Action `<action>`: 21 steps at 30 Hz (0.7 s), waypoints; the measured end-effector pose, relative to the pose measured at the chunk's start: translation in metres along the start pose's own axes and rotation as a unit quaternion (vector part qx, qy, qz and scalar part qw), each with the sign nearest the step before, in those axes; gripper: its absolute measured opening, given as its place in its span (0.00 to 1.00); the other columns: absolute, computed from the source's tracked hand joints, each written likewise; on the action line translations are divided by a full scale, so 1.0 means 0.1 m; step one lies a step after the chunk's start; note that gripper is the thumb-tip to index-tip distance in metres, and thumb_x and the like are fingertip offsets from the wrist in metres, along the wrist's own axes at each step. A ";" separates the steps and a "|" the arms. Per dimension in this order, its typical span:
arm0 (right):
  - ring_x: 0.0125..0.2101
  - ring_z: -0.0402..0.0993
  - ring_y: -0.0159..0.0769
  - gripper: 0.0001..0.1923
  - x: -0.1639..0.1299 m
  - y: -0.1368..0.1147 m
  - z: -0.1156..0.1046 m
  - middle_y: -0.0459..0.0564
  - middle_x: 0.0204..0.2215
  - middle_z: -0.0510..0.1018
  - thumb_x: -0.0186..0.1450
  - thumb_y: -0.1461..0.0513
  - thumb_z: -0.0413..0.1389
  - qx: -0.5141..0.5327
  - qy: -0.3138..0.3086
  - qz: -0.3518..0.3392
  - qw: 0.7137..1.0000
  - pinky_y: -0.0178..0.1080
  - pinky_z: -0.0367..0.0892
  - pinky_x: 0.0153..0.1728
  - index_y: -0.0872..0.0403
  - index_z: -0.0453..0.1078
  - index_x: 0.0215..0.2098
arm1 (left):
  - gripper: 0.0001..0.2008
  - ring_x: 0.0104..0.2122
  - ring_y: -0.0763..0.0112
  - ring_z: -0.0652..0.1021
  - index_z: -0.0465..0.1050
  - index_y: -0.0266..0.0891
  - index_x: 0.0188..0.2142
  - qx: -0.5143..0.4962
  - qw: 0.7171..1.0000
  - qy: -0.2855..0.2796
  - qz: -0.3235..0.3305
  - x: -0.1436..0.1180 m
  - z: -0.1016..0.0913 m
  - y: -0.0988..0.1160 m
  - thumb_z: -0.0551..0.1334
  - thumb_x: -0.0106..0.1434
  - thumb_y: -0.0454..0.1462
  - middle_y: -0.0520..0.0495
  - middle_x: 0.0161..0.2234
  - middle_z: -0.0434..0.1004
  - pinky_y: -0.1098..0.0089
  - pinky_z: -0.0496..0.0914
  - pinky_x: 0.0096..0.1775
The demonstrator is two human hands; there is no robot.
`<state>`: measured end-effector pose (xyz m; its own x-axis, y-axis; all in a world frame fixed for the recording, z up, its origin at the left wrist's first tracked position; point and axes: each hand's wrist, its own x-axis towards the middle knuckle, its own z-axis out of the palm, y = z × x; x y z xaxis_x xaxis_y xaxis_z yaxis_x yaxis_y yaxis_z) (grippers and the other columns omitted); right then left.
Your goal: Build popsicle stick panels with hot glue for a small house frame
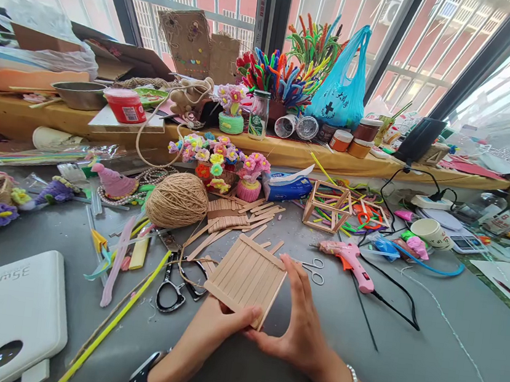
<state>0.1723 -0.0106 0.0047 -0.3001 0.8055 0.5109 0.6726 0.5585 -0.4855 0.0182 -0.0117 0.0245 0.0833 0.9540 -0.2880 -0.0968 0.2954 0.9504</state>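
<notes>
So both hands are on this little popsicle stick panel (pixel 246 278), a flat square of pale wooden sticks laid side by side with a cross stick along the far edge. It's held tilted just above the grey table (pixel 423 373). The left hand (pixel 212 328) pinches the near edge, thumb on top and the other fingers tucked underneath, out of sight. The right hand (pixel 301 327) grips the right side, with the thumb against the near corner and the fingers reaching up along the edge.

Just past the fingertips lie loose sticks (pixel 229 212), black scissors (pixel 175 286) to the left, and a pink glue gun (pixel 351 262) to the right. The white power bank (pixel 12 310) reads "35W" upside down. The glass jar (pixel 259 114) has a green round logo, too small to read.
</notes>
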 end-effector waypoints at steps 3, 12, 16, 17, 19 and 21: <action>0.55 0.49 0.54 0.50 0.00 0.01 0.00 0.61 0.54 0.56 0.48 0.51 0.58 -0.014 0.023 0.000 1.000 0.57 0.51 0.52 0.59 0.36 0.59 | 0.25 0.44 0.55 0.72 0.70 0.36 0.42 0.010 1.000 0.011 0.013 -0.01 0.01 0.01 0.67 0.42 0.39 0.42 0.41 0.75 0.63 0.65 0.46; 0.55 0.50 0.54 0.51 0.01 0.03 -0.01 0.61 0.53 0.58 0.47 0.50 0.59 -0.010 0.041 -0.015 0.999 0.59 0.47 0.53 0.58 0.37 0.59 | 0.28 0.45 0.56 0.71 0.68 0.38 0.46 0.029 0.999 -0.003 0.020 -0.03 0.00 0.02 0.65 0.43 0.40 0.43 0.42 0.75 0.63 0.64 0.47; 0.55 0.50 0.52 0.51 0.00 0.03 -0.02 0.61 0.53 0.57 0.47 0.50 0.59 -0.005 0.038 -0.018 0.999 0.58 0.46 0.54 0.58 0.37 0.59 | 0.30 0.45 0.55 0.71 0.66 0.37 0.48 0.024 0.999 -0.009 0.023 -0.04 0.01 0.06 0.66 0.43 0.40 0.42 0.43 0.74 0.63 0.63 0.47; 0.55 0.50 0.52 0.51 0.00 0.03 -0.02 0.60 0.53 0.58 0.47 0.50 0.59 -0.004 0.038 -0.017 0.999 0.58 0.46 0.54 0.58 0.37 0.59 | 0.31 0.46 0.55 0.71 0.66 0.37 0.49 0.023 0.999 -0.013 0.024 -0.05 0.01 0.07 0.66 0.43 0.40 0.42 0.44 0.73 0.63 0.63 0.47; 0.55 0.52 0.51 0.51 0.01 0.03 -0.02 0.60 0.53 0.58 0.46 0.50 0.59 0.001 0.040 -0.018 0.999 0.58 0.45 0.55 0.58 0.37 0.59 | 0.31 0.46 0.55 0.70 0.65 0.37 0.49 0.023 0.999 -0.020 0.025 -0.06 0.02 0.09 0.66 0.44 0.39 0.42 0.45 0.72 0.63 0.63 0.48; 0.54 0.54 0.50 0.51 0.02 0.02 -0.03 0.60 0.53 0.59 0.46 0.50 0.59 0.009 0.042 -0.021 0.999 0.58 0.44 0.55 0.58 0.37 0.59 | 0.30 0.47 0.55 0.69 0.64 0.37 0.50 0.026 0.999 -0.020 0.025 -0.06 0.02 0.11 0.65 0.45 0.39 0.42 0.46 0.72 0.63 0.62 0.48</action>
<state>0.1751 -0.0086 0.0062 -0.2701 0.7625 0.5880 0.6482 0.5956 -0.4745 0.0185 -0.0143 0.0370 0.1203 0.9642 -0.2363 -0.0512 0.2437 0.9685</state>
